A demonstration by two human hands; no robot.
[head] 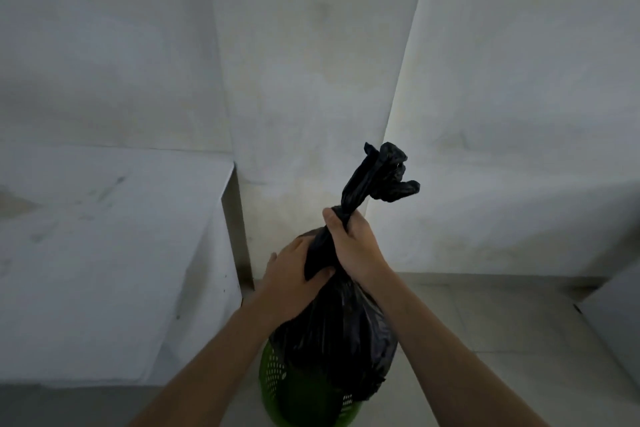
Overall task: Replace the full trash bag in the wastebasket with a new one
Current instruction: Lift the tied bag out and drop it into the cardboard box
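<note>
Lifting: the full bag is coming up out of the basket, I think, but its bottom is not out yet.
Wall (311, 62): big, pale and bare, right behind everything.
Worktop (104, 253): a wide grey slab on the left, just beside the basket.
Floor (485, 322): pale tiles under the basket.
Bag (339, 333): black, fat and full. Its neck is twisted and tied, and the knot sticks up above the hands. Its bottom hangs in the mouth of the basket.
Basket (277, 378): green, with lots of little holes. It stands on the floor at the bottom of the view, partly hidden by the bag.
New bag: I cannot see one anywhere.
How to do it well: pull straight up by the neck so the bag does not rub on the rim and rip. Keep one hand on the fat part so it does not swing. Go slow, so the light basket does not come up too.
Right hand (349, 246): closed tight in a fist around the neck, just under the knot.
Left hand (294, 274): mostly open, fingers spread and curled over the top of the bag, pressing on it and pinching a fold by the neck.
</note>
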